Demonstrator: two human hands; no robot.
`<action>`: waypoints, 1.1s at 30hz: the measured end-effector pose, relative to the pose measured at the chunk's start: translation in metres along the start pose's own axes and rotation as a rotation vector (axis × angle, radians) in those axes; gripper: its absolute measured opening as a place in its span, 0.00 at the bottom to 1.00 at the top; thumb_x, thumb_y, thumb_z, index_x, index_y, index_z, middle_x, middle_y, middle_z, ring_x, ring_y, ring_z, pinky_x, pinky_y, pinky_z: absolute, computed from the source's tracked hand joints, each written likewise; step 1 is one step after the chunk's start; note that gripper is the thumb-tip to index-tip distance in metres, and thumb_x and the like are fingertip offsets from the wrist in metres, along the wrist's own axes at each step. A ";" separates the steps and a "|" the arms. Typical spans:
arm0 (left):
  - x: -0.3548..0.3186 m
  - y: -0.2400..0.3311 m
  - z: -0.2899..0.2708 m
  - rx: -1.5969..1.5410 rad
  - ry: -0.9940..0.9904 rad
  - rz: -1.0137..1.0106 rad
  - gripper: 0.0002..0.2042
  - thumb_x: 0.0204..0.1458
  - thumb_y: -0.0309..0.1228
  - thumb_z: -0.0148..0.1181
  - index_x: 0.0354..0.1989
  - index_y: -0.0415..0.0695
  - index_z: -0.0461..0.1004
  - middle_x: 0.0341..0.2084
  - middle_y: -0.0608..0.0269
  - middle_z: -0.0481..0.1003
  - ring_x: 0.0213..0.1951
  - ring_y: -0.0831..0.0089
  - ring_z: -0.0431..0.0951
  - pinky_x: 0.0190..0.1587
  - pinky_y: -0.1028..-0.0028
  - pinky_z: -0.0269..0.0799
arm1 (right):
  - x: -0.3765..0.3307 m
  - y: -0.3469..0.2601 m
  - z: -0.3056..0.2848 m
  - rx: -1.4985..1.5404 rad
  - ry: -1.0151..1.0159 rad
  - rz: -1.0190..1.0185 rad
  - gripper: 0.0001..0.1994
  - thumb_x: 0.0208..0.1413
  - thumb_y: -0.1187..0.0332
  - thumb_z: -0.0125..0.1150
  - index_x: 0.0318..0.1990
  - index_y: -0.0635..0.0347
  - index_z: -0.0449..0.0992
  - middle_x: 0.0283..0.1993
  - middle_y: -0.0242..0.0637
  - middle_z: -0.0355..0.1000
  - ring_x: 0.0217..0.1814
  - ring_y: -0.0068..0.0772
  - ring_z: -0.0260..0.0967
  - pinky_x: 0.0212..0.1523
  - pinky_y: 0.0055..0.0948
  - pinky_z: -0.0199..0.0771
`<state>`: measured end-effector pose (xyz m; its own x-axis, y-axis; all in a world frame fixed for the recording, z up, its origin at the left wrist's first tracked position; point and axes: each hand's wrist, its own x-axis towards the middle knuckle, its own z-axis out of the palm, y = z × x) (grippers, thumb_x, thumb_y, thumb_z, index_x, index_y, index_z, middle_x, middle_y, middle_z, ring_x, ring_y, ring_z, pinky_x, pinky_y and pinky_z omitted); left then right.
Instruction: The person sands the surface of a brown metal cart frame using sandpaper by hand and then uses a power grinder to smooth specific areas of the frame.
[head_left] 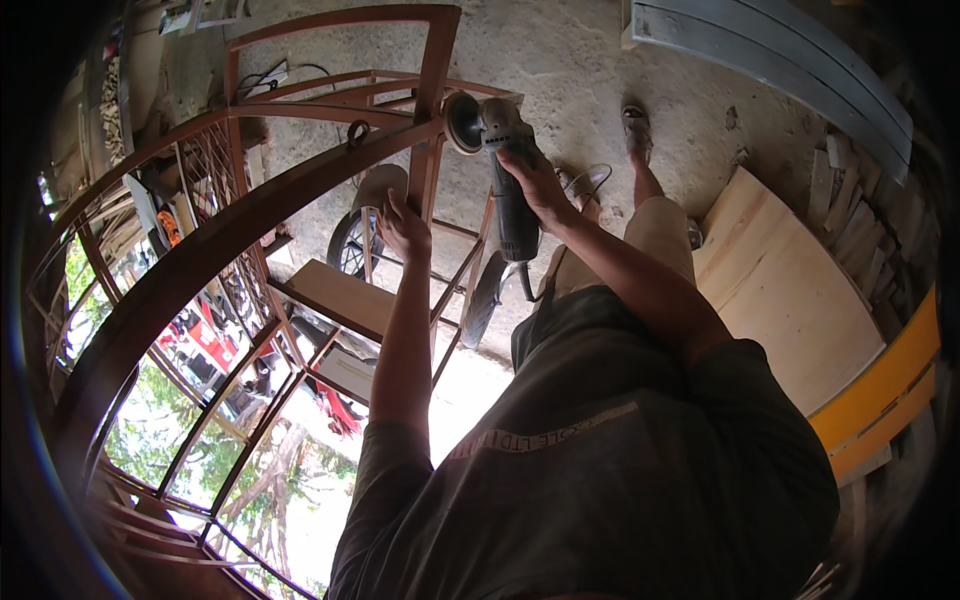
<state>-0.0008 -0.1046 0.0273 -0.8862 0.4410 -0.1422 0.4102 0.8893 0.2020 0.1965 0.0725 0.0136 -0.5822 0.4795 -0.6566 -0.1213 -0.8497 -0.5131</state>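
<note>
My right hand [538,188] is wrapped round the body of an angle grinder [517,215], dark with a grey gear head. Its round disc [462,123] is at the corner of a reddish-brown metal frame [428,125], by the end of a long curved bar; whether it touches cannot be made out. My left hand [403,228] is raised beside the frame's upright, its fingers stretched out and apart, gripping nothing. The fingertips are close to the post, and contact is unclear. A dark cord [527,283] hangs from the grinder's lower end.
A wheel [350,245] and a brown board [335,297] show behind the frame. Right of my legs leans a plywood sheet [785,290], with stacked wood offcuts [860,215] beyond. A grey slatted panel [770,60] lies at upper right, a yellow one [880,385] below. Concrete floor [560,60] is rough.
</note>
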 end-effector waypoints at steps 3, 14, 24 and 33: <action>0.000 -0.002 0.001 0.089 0.029 0.045 0.29 0.68 0.49 0.32 0.58 0.40 0.73 0.54 0.46 0.74 0.57 0.46 0.69 0.64 0.53 0.56 | -0.001 -0.001 -0.004 0.011 0.006 0.073 0.28 0.56 0.48 0.68 0.55 0.59 0.71 0.40 0.30 0.72 0.37 0.21 0.68 0.39 0.26 0.71; -0.002 -0.001 0.002 0.046 0.075 0.061 0.29 0.67 0.49 0.32 0.56 0.40 0.75 0.54 0.46 0.74 0.57 0.45 0.68 0.64 0.53 0.55 | 0.060 -0.089 -0.038 -0.536 -0.260 0.257 0.35 0.51 0.38 0.65 0.51 0.62 0.75 0.37 0.39 0.76 0.31 0.29 0.76 0.32 0.30 0.77; -0.006 0.017 -0.009 -0.002 0.054 -0.009 0.28 0.68 0.48 0.33 0.58 0.41 0.75 0.54 0.47 0.75 0.58 0.46 0.68 0.67 0.54 0.52 | 0.081 -0.117 -0.045 -0.799 -0.317 0.274 0.40 0.50 0.32 0.61 0.57 0.61 0.74 0.42 0.44 0.76 0.36 0.32 0.77 0.36 0.31 0.77; -0.005 0.009 -0.002 0.136 0.054 0.020 0.29 0.68 0.48 0.32 0.58 0.40 0.74 0.53 0.47 0.76 0.57 0.46 0.69 0.66 0.54 0.53 | 0.089 -0.118 -0.066 -0.710 -0.314 0.309 0.37 0.52 0.37 0.65 0.54 0.63 0.72 0.37 0.40 0.75 0.30 0.31 0.76 0.31 0.33 0.79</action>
<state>0.0070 -0.0992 0.0314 -0.8865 0.4547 -0.0860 0.4498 0.8903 0.0708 0.2123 0.2301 -0.0205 -0.7159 0.0752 -0.6941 0.5547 -0.5426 -0.6309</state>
